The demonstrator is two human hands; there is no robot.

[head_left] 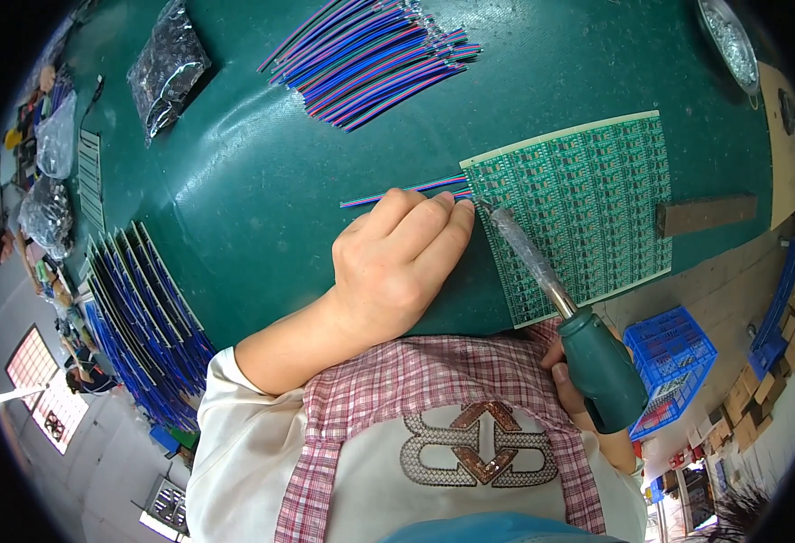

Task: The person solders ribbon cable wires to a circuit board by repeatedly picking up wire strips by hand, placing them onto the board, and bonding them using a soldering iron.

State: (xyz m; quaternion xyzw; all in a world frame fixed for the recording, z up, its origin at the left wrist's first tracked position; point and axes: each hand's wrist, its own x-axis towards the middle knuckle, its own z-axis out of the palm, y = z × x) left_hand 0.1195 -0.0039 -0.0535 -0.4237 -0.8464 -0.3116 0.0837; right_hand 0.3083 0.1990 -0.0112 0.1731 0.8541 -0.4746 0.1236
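Note:
A green circuit board panel [587,217], covered in rows of small parts, lies on the table in front of me. My left hand [397,258] is closed over flat multicoloured ribbon wires [370,198], pinching their ends against the panel's left edge. Partly hidden behind its handle, my right hand [567,385] grips a green-handled soldering iron [601,366]. The iron's tip reaches that same edge, close beside my left fingertips. Fingers hide the exact contact between wire and board.
A pile of ribbon wires [370,68] lies at the far side. Wired boards [144,326] are stacked at left, below a plastic bag [170,72]. A brown bar [707,215] rests at the panel's right edge. A metal dish [730,45] sits far right; a blue crate [673,362] stands lower right.

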